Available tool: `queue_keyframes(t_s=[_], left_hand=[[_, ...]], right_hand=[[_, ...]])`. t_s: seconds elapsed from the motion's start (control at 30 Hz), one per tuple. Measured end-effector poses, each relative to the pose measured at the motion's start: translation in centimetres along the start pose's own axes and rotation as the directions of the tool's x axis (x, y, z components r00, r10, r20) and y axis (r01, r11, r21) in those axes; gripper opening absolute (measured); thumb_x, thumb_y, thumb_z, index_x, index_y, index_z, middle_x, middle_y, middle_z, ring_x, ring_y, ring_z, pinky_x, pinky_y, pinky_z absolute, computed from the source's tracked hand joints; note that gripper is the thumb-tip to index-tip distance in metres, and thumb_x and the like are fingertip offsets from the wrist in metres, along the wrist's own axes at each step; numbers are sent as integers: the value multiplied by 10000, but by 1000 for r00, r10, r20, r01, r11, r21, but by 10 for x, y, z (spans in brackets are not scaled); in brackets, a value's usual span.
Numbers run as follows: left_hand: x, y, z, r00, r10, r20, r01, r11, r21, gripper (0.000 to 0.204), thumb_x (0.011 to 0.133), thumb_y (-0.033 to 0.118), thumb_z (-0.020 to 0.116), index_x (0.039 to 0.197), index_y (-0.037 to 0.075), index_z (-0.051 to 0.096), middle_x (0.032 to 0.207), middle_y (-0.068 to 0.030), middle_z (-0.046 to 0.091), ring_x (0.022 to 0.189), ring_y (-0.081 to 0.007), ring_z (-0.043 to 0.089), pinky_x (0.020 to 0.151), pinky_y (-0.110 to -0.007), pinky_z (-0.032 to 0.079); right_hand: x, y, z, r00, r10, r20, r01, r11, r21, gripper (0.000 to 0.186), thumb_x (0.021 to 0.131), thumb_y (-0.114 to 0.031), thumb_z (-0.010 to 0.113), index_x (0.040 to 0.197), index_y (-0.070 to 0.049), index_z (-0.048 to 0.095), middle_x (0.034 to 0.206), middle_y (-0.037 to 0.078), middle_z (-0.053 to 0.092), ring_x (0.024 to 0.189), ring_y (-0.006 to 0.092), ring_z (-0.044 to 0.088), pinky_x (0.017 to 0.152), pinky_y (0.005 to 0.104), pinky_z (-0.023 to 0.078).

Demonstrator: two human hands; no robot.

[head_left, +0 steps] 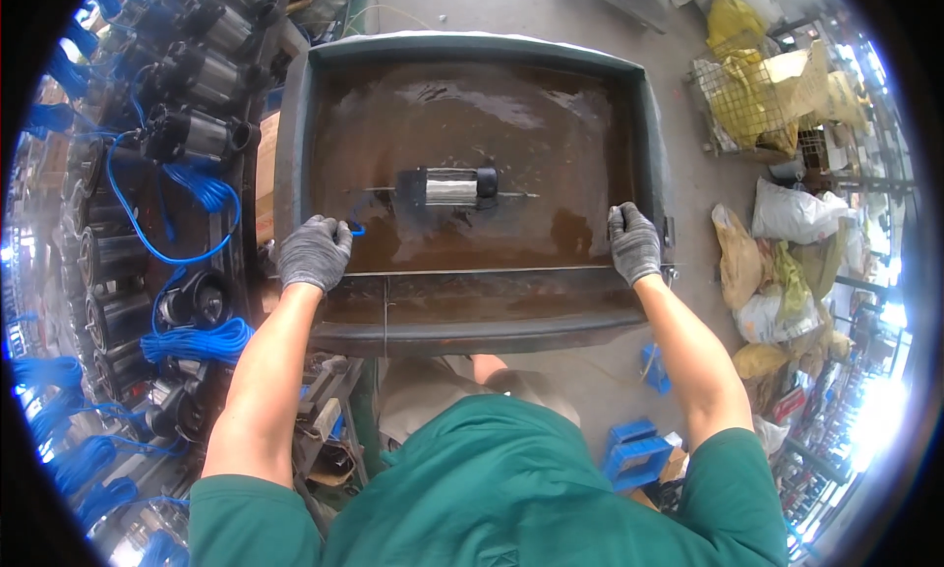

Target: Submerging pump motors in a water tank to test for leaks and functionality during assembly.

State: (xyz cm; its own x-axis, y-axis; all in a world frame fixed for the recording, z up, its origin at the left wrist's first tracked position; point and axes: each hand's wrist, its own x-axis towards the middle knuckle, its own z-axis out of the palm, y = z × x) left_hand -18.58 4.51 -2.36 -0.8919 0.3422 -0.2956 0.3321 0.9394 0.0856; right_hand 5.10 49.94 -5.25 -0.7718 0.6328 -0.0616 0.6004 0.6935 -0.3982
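A dark metal tank (472, 46) of brownish liquid lies in front of me. In its middle is a pump-like motor (452, 186) with a silver body and black ends, its thin rods reaching out to both sides. My left hand (315, 250), in a grey glove, is closed at the tank's left side; a short blue cable (358, 231) comes out of the liquid and meets its fingers. At the right wall my right hand (635, 242), gloved alike, has its fingers curled in. What lies inside that grip is hidden. A thin straight bar (482, 271) crosses the tank's near part.
Several motors (202, 75) with coiled blue cables (202, 341) stand stacked along the left. Right of the tank are a wire basket (742, 90) with yellow bags and several sacks (796, 213). Blue plastic crates (634, 454) lie on the floor near my right side.
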Motion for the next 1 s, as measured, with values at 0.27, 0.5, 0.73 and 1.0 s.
queue_keyframes(t_s=[0.27,0.5,0.73,1.0], left_hand=[[1,0,1,1000,2,9,-2,1000,-14,354,1065,376,565,980,105,775,1105,-163,740,1023,-387,729,918,-512,583],[1,1,-1,1000,-13,24,13,1000,17,374,1075,383,554,997,91,774,1124,-162,746,1025,-380,732,928,-501,584],[1,1,-1,1000,-1,18,1,1000,24,370,1073,371,549,989,88,772,1114,-168,745,1014,-382,732,920,-507,583],[1,-1,2,1000,19,7,-19,1000,11,369,1067,370,551,971,86,766,1095,-170,746,994,-391,734,905,-517,583]], right_hand=[[-1,-1,-1,1000,10,19,-11,1000,25,318,1093,-358,588,1016,-57,658,956,284,697,947,536,647,765,591,521],[0,0,1,999,27,19,-27,999,25,329,1091,-370,585,1041,-58,676,981,275,712,970,528,654,795,587,533],[-1,-3,-2,999,26,36,-26,1000,1,327,1094,-364,575,1039,-58,677,992,277,712,971,527,658,803,587,538],[-1,0,-1,999,33,36,-32,999,-20,335,1096,-363,574,1042,-51,685,1001,278,715,972,522,664,812,585,544]])
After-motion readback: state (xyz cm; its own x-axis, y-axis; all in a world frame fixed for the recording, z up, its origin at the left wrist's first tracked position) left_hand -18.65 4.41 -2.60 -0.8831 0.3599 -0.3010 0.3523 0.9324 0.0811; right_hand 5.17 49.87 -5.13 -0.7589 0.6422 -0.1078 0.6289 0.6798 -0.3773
